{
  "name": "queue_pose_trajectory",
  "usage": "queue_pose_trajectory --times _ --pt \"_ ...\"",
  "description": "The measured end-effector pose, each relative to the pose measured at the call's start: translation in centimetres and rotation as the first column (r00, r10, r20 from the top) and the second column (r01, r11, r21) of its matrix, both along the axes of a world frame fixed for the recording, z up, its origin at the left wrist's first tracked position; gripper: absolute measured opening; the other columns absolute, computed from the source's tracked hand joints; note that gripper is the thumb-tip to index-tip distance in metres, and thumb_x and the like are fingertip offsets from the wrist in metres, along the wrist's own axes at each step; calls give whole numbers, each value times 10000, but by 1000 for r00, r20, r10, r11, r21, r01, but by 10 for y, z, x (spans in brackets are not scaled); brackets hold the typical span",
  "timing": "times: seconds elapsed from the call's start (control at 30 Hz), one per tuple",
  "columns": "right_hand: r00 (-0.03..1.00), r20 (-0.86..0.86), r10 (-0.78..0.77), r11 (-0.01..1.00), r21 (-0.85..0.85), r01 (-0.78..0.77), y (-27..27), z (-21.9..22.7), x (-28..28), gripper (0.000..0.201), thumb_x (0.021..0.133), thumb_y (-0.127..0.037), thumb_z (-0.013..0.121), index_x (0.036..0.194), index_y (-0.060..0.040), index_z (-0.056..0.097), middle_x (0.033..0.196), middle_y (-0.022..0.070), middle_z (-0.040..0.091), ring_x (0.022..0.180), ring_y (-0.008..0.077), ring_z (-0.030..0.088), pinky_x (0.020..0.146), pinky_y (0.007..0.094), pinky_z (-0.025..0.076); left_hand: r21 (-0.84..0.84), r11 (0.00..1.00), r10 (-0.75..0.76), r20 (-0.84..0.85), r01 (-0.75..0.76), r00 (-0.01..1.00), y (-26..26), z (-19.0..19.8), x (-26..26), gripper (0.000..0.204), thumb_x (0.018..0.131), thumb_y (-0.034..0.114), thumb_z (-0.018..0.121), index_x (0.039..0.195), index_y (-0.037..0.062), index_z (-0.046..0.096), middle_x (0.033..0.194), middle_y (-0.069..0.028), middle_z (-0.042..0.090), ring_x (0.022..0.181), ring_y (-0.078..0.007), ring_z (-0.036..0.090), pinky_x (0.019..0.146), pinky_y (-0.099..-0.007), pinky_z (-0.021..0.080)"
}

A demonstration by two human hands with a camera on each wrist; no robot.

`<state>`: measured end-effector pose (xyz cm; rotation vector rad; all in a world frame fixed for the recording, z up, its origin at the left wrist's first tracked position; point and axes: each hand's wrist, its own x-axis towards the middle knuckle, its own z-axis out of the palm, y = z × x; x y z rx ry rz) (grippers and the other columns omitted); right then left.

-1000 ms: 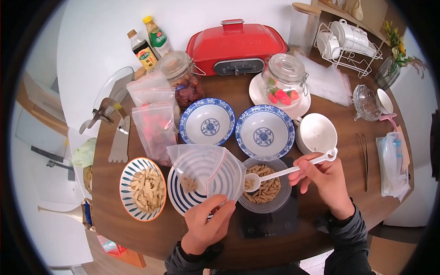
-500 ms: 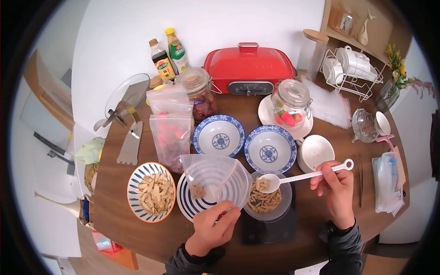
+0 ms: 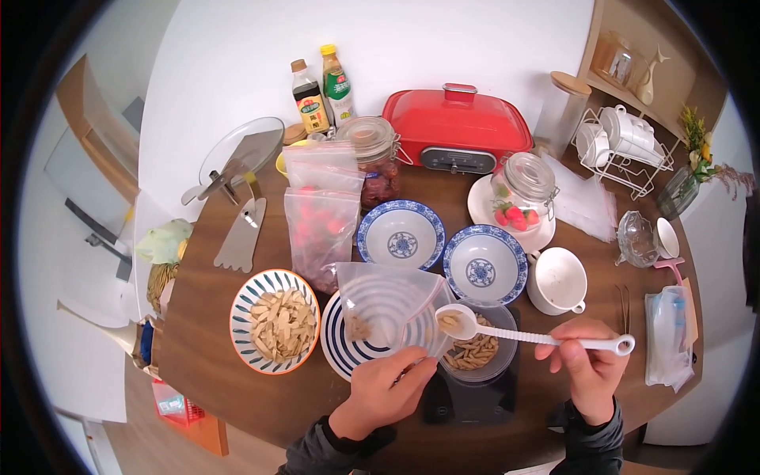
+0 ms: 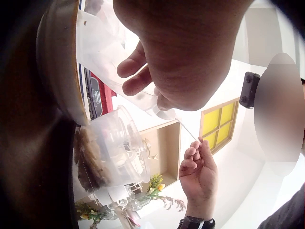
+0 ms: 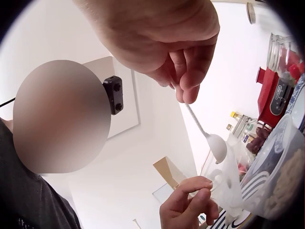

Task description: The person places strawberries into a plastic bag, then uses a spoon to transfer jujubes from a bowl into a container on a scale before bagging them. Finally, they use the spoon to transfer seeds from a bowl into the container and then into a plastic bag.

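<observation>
In the head view my left hand (image 3: 384,392) pinches the edge of a clear zip bag (image 3: 380,285), which lies tilted over a blue-striped plate (image 3: 336,352). A few small tan pieces (image 3: 358,328) sit inside the bag. My right hand (image 3: 586,366) grips the handle of a white spoon (image 3: 518,340). Some tan pieces rest in the spoon's bowl, which is right at the bag's mouth. Below the spoon, a clear plastic tub (image 3: 511,360) of short brown sticks stands on a black kitchen scale (image 3: 467,410). The right wrist view shows the spoon's bowl (image 5: 217,147) close to the bag.
A bowl of pale slices (image 3: 279,326) stands left of the striped plate. Behind are two blue-patterned bowls (image 3: 400,218), a white cup (image 3: 557,277), filled zip bags (image 3: 321,226), lidded jars (image 3: 522,182) and a red electric cooker (image 3: 459,127). Tweezers (image 3: 625,309) lie at right.
The spoon's bowl has gone from over the tub to the bag's mouth and now carries tan pieces. My left hand keeps its grip on the bag. The head view has shifted.
</observation>
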<state>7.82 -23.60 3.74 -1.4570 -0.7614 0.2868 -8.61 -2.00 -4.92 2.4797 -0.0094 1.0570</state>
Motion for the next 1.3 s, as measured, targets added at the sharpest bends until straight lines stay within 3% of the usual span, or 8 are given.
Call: queue_pose_trajectory --times 0.3,0.43,0.6,0.67,0.77,0.9,1.1,1.3 --pt "900 404 166 986 -75 -148 9 0 9 143 869 -83 750 975 10 727 872 123 754 731 255 717 651 306 562 -7 1000 -22 -8 22 1000 1 0 2 231 746 -6 780 960 54 720 980 -70 668 609 -178 637 522 -270 494" --pt "906 396 151 987 -103 -120 2 0 8 169 892 -136 736 978 9 728 880 128 755 732 246 717 650 310 562 0 1000 -6 -17 6 1000 0 -3 1 278 714 -8 775 977 64 720 992 -56 670 616 -170 636 519 -271 493" --pt "910 343 -234 972 52 230 -10 -8 2 242 935 -242 678 916 -1 684 789 107 725 664 225 689 601 309 540 7 1000 12 22 -12 1000 2 -7 3 313 699 -10 774 996 68 712 991 -45 671 598 -155 613 501 -270 480" --pt "892 370 -261 963 30 269 -8 -5 6 207 931 -219 676 893 -16 663 744 97 703 633 224 673 579 312 525 7 1000 5 21 -5 1000 2 -5 4 300 714 -9 773 997 67 708 983 -48 671 595 -152 608 497 -265 473" --pt "759 648 66 979 -190 77 -6 0 19 172 881 -191 725 954 -42 681 779 79 693 641 238 680 569 316 533 -3 1000 5 17 -5 1000 1 -5 4 286 721 -6 775 991 62 710 975 -48 672 587 -151 605 490 -262 463" --pt "649 707 279 936 -351 -21 5 -7 18 258 718 -94 808 949 -75 696 856 65 682 676 268 678 569 337 543 -11 1000 6 15 -6 1000 2 -6 5 258 733 0 778 978 54 714 963 -48 673 575 -150 600 487 -261 456" --pt "654 640 404 889 -444 -115 4 -7 21 248 729 -98 809 951 -75 700 854 57 682 702 247 687 553 326 531 -14 1000 8 -46 -8 999 0 -2 1 236 746 -8 771 967 51 713 971 -75 670 629 -176 632 538 -273 487" --pt "709 648 280 927 -375 -23 -2 -2 25 255 729 -103 816 954 -66 701 847 55 689 712 248 688 568 331 540 -11 1000 16 -92 -17 996 -1 -1 -1 225 749 -23 768 954 49 710 985 -100 669 678 -201 664 586 -287 519"
